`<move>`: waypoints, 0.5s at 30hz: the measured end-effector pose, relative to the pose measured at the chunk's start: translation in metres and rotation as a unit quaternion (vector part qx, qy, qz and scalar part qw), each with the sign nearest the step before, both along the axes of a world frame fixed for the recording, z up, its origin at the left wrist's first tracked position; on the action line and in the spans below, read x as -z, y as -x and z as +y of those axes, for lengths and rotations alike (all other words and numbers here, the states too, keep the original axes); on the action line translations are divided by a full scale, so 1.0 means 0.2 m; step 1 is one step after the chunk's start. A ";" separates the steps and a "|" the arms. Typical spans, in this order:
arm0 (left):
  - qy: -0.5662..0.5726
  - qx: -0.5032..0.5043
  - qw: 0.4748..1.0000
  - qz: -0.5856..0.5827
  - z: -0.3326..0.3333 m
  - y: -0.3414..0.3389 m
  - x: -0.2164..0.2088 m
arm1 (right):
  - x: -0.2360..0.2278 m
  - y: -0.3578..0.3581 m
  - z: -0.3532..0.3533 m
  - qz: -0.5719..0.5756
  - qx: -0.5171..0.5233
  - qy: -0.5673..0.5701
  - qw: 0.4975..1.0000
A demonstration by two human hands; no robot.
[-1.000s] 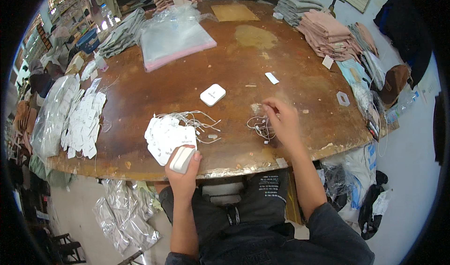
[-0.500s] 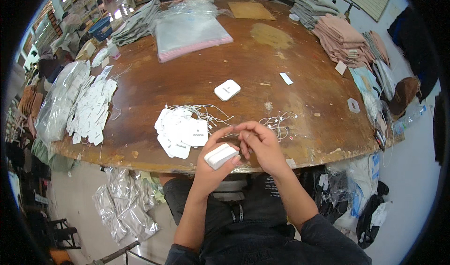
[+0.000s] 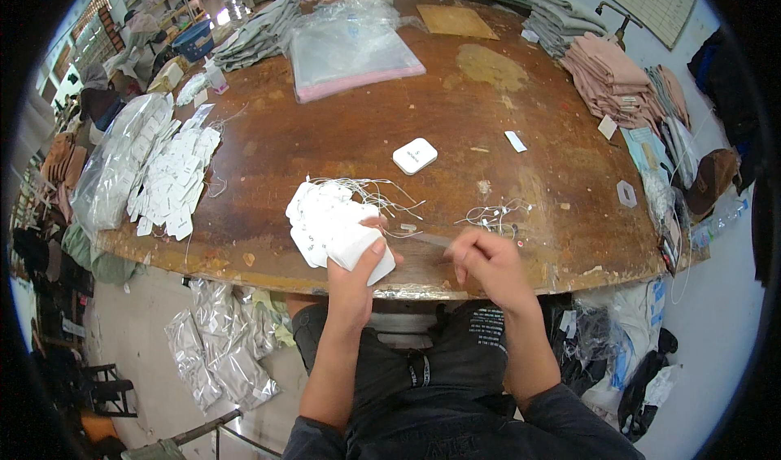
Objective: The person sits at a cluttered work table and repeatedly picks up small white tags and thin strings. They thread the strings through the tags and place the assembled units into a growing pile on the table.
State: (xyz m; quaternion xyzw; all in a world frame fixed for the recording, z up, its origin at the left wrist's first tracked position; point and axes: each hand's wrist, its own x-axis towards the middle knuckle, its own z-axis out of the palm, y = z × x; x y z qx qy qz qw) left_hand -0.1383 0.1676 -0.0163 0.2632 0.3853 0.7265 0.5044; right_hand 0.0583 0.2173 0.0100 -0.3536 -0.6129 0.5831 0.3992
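Note:
My left hand (image 3: 351, 291) is closed around a small stack of white tags (image 3: 356, 252) with rounded corners, its thumb pressed on the top face. Just beyond it, a loose pile of white hang tags (image 3: 306, 214) lies with its pale strings (image 3: 378, 196) spread to the right. My right hand (image 3: 492, 269) is held over the table's near edge, fingers curled in a pinch. From its fingertips a thin pale strip (image 3: 433, 239), blurred, stretches toward the left hand; its kind is unclear. A neat stack of white tags (image 3: 415, 156) sits farther back.
The brown wooden table (image 3: 325, 143) carries a heap of tags (image 3: 175, 183) at left and clear plastic bags (image 3: 358, 57) at the back. Folded pink garments (image 3: 610, 78) stand at back right. A tangle of strings (image 3: 500, 216) and a white slip (image 3: 515, 141) lie on the right.
My hands have moved apart, the right one going right and slightly down with the pale strip. The left has turned its tag stack flatter, over the pile's edge. The view has shifted slightly.

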 end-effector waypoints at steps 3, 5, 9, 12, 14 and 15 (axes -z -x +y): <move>-0.011 -0.057 0.998 0.014 -0.01 -0.02 -0.01 | 0.08 0.07 -0.03 0.211 0.071 0.137 0.965; 0.022 0.063 0.997 0.039 -0.05 -0.03 0.00 | 0.14 0.16 -0.06 0.190 0.083 0.093 0.974; 0.063 0.246 0.967 0.006 -0.11 -0.05 0.04 | 0.20 0.25 -0.07 0.185 0.057 0.118 0.974; 0.056 0.227 0.972 0.009 -0.14 -0.06 0.06 | 0.16 0.21 0.00 0.277 0.037 0.170 0.945; 0.060 0.219 0.974 0.020 -0.15 -0.06 0.06 | 0.11 0.16 0.08 0.374 0.042 0.187 0.907; 0.060 0.213 0.975 0.014 -0.15 -0.06 0.06 | 0.08 0.11 0.13 0.411 0.045 0.181 0.893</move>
